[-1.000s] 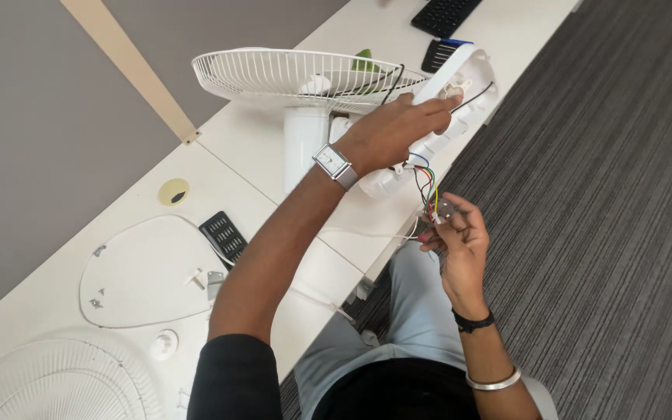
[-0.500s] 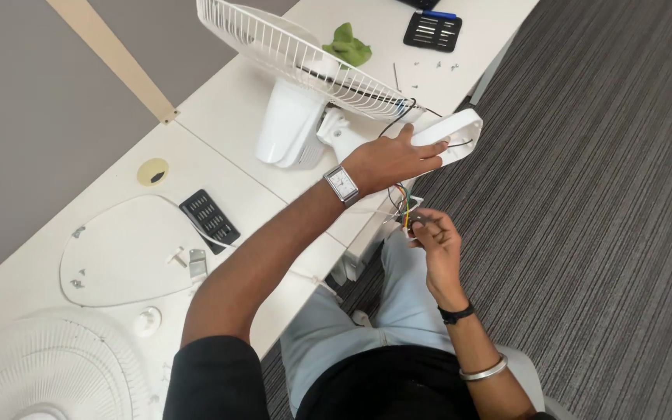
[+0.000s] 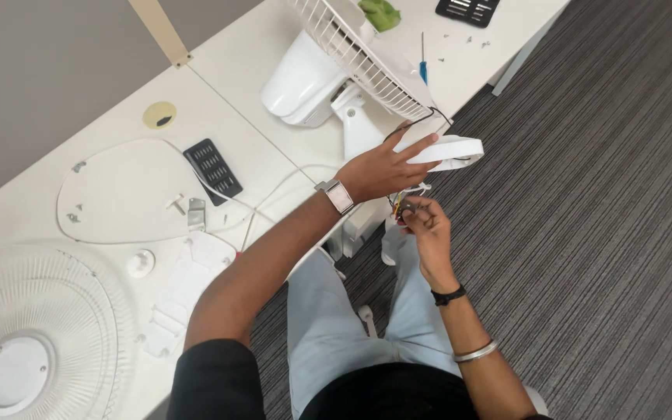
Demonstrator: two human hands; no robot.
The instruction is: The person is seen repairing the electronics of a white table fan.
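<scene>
On the left of the white desk [image 3: 118, 117] lies a round fan grille [image 3: 33, 342], and next to it a flat white base plate [image 3: 118, 194] with small screws and a bracket on it. A black screwdriver-bit holder [image 3: 213, 167] rests just beside that plate. Farther right stands the white fan body [image 3: 305, 78] with its rear grille [image 3: 359, 47] tilted above it, and a blue-handled screwdriver [image 3: 422, 62] lies on the desk behind.

The step in hand seems to be work on the wiring of the opened fan. The left hand [image 3: 383, 167] reaches across, its fingers spread and laid flat over a white plastic cover [image 3: 453, 150], which sticks out past the desk edge; it steadies this part and does not grip it tightly. The right hand [image 3: 423, 225] is just under it, over the lap, with the fingertips [image 3: 407, 214] pressed together in a pinch on a bundle of thin coloured wires [image 3: 396, 204] that hang from the cover. What exactly is at the end of the wires I cannot tell.

I judge that the next move calls for a fine, gentle pull or push with the pinching fingers, while the other hand keeps the cover from moving.
</scene>
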